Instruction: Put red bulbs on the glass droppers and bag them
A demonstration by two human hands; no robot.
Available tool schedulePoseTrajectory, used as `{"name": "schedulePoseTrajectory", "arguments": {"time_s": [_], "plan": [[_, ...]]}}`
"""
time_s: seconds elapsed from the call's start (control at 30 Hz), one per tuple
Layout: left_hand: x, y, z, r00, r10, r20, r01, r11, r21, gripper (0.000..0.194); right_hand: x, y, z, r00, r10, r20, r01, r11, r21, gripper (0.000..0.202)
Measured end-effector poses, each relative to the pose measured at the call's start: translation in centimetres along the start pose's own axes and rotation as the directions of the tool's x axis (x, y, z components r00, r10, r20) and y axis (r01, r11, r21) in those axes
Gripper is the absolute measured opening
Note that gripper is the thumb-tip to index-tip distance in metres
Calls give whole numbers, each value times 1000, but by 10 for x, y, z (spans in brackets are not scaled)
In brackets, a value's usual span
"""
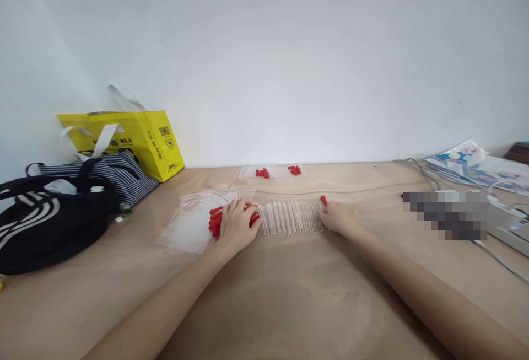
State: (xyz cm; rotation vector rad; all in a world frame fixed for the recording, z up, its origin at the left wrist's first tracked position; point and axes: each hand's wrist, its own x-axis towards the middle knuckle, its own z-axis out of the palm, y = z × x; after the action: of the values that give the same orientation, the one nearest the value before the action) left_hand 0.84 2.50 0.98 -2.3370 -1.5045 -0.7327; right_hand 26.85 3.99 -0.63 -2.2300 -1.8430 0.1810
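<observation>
- How far along, judging by the bench (pixel 285 294)?
- Partway, probably. Laid out already: a row of slim clear tubes (pixel 287 218), side by side between left hand (pixel 235 219) and right hand (pixel 338 216). Not fully settled, seemingly, with a slightly ragged near edge.
- And the red bulbs (pixel 215 221)?
- Bunched at the row's left end, partly under the left hand. Cannot tell whether fitted to anything.
- State of each grip?
- On the left, curled over the bunch; on the right, bent against the row's right end, just beside a lone red bulb (pixel 323 200). Cannot tell in either case whether closed on anything.
- Counted?
- Two hands, one lone bulb, two red clusters (pixel 262 173) at a clear rear bag (pixel 279 167). At least one clear bag (pixel 177 232) at left. Too crowded to count: tubes, bunched bulbs.
</observation>
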Motion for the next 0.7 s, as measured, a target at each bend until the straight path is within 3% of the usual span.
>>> {"name": "schedulePoseTrajectory", "arguments": {"time_s": [0.2, 0.37, 0.43, 0.53, 0.63, 0.7], "plan": [[5, 5, 0, 1000, -5, -5, 5, 997, -82, 7, -2, -4, -4, 991, -115, -62, 120, 989, 87, 24], [7, 10, -3, 998, 51, -37, -58, 980, -192, 9, -6, -14, 1, 946, -279, -162, 309, 930, 201, 17], [6, 12, 0, 995, 86, -49, -94, 972, -217, 10, -9, -18, 8, 892, -376, -252, 437, 859, 266, 16], [6, 15, 9, 990, 130, -62, -141, 961, -236, 10, -14, -22, 19, 745, -519, -419, 649, 707, 279, 17], [6, 15, 17, 987, 142, -79, -157, 956, -249, 16, -18, -26, 28, 633, -609, -478, 742, 654, 149, 23], [5, 16, 19, 985, 146, -89, -164, 954, -251, 16, -20, -29, 31, 599, -643, -476, 756, 651, 71, 26]]}}
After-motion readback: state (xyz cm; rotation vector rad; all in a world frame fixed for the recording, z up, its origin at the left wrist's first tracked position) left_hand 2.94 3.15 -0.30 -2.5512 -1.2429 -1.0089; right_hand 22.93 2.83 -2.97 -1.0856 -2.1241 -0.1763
